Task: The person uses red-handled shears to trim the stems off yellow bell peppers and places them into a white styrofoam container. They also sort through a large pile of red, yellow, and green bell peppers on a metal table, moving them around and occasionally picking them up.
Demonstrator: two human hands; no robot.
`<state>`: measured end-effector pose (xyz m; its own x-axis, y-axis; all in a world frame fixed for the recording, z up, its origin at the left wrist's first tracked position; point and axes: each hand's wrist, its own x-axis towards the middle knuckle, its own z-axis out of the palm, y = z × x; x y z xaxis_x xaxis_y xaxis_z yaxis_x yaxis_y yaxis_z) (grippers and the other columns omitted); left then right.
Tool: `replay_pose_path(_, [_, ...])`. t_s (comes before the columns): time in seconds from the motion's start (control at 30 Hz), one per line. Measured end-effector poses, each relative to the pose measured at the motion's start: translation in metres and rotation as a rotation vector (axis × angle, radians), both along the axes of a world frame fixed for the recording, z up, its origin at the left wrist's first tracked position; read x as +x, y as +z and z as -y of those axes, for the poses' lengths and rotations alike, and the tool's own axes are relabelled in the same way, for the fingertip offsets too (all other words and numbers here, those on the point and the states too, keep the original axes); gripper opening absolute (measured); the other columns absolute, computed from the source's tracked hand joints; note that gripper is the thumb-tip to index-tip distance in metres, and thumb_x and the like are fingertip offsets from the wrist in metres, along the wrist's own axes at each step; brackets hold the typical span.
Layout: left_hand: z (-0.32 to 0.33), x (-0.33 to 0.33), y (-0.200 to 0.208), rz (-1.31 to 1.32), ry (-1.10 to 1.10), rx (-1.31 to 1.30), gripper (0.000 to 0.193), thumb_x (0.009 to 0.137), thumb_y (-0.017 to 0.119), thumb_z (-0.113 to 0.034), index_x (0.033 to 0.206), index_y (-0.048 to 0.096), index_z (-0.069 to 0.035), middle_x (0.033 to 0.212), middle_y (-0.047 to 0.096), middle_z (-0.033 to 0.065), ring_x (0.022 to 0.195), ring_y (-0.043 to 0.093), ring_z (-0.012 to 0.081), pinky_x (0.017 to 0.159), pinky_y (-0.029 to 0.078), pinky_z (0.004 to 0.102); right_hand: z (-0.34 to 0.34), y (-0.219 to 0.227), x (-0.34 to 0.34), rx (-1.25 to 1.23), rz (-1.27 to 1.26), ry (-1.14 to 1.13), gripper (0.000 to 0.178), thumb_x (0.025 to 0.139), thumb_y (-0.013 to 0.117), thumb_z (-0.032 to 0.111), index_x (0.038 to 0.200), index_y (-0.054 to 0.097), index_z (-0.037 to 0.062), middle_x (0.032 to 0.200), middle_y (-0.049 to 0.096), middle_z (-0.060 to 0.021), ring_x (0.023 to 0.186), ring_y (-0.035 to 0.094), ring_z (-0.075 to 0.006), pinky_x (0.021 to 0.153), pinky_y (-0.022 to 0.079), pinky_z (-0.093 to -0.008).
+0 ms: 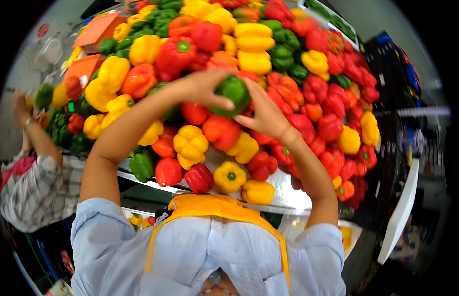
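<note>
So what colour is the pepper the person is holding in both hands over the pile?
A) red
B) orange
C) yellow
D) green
D: the bell pepper cupped between the left hand and the right hand is green, held above the heap of red, yellow and orange peppers.

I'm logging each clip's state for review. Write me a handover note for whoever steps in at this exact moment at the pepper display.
Left hand: cupped over the green pepper, gripping it from the left.
Right hand: fingers against the same pepper from the right and below.
The pepper is held above the heap of red, yellow, orange and green peppers on the metal shelf.
Done: pepper in both hands.
Left: it is not yet set down.
Another person reaches in at far left.
</note>
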<state>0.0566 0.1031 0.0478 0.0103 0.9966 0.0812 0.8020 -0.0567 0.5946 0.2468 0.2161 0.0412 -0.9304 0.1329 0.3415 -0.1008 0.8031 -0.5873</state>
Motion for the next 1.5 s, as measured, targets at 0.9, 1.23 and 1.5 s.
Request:
replay_pose_path(0.9, [0.014, -0.307, 0.002, -0.235, 1.03, 0.159, 0.092, 0.057, 0.07, -0.055, 0.132, 0.033, -0.016, 0.116, 0.048, 0.0252, 0.109, 0.048, 0.0358, 0.09, 0.039, 0.042, -0.087, -0.035, 0.096, 0.08, 0.214, -0.381, 0.046, 0.072, 0.065, 0.016, 0.11, 0.047, -0.0045, 0.105, 0.052, -0.021, 0.099, 0.05, -0.0349, 0.086, 0.041, -0.0366])
replay_pose_path(1.23, [0.014, -0.332, -0.002, -0.31, 0.439, -0.012, 0.067, 0.073, 0.065, -0.039, 0.131, 0.037, -0.02, 0.125, 0.04, 0.0228, 0.118, 0.037, 0.035, 0.097, 0.031, 0.0388, -0.093, -0.042, 0.147, -0.114, 0.188, -0.61, 0.045, 0.075, 0.063, 0.023, 0.11, 0.051, -0.0031, 0.107, 0.054, -0.0206, 0.101, 0.052, -0.0331, 0.087, 0.042, -0.0356])
replay_pose_path(1.5, [-0.035, -0.125, 0.049, 0.099, 0.274, 0.17, 0.053, 0.079, 0.061, -0.024, 0.126, 0.04, -0.008, 0.114, 0.05, 0.0119, 0.104, 0.051, 0.0209, 0.082, 0.044, 0.0309, -0.092, -0.039, 0.189, -0.168, 0.29, -0.64, 0.054, 0.074, 0.064, 0.025, 0.116, 0.047, -0.0043, 0.114, 0.052, -0.0221, 0.105, 0.051, -0.0327, 0.09, 0.041, -0.0351])
